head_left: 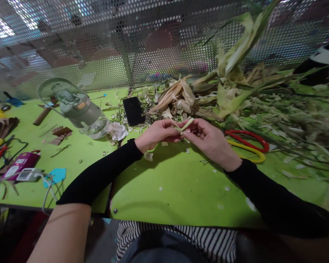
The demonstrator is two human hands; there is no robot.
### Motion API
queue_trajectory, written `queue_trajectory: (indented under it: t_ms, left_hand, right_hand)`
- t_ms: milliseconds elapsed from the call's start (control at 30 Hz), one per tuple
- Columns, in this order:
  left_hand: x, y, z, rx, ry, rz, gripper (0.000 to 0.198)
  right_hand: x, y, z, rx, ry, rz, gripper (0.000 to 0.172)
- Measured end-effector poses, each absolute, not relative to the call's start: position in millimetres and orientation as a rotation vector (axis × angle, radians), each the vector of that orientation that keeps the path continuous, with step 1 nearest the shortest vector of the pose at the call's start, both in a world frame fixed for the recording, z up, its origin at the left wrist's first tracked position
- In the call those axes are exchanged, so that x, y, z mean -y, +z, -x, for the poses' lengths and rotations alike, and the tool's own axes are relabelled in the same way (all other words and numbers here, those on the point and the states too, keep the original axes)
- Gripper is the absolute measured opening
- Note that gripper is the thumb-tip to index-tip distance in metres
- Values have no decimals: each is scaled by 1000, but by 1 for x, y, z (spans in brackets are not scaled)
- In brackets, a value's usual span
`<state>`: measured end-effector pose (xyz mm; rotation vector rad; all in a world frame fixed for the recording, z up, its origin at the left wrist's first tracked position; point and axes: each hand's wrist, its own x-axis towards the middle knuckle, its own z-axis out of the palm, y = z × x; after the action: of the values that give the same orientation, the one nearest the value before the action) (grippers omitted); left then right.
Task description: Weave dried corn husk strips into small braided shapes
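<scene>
Dark cloth, left hand, right hand pinching slim strip

Subdued light fell across the green bench, while white streaks of glare burned at upper left beyond a perforated screen. Soft shadows pooled on the bench below the left hand and right hand, and fine detail softened around the pale strip between them. Husk shreds smeared toward the right edge, where wide-angle distortion stretched the black sleeve. Shapes behind the screen, possibly rounded, dissolved into blur; the lower left corner sank into near darkness.
</scene>
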<state>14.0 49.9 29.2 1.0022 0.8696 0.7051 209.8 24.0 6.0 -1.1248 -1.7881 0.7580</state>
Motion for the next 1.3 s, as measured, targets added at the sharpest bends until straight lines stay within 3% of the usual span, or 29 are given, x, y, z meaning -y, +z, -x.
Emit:
queue_trajectory:
  t_ms: [100, 433, 867, 1033, 1300]
  left_hand:
    - [-48, 29, -16, -879, 713, -1011, 9]
    - [-51, 30, -14, -860, 655, -933, 10]
    - [-45, 37, -24, -924, 668, -784, 11]
    - [-45, 38, -23, -951, 685, -777, 18]
    - [-39, 37, -26, -926, 714, -791, 19]
  right_hand:
    - [-20, 8, -208, 1823, 725, 1140, 24]
    - [-27, 6, -205, 1616, 884, 1123, 43]
    - [-22, 8, -205, 1758, 740, 1076, 19]
    - [-21, 14, -210, 1911, 473, 1079, 26]
    - [-23, 13, -214, 2008, 355, 1043, 8]
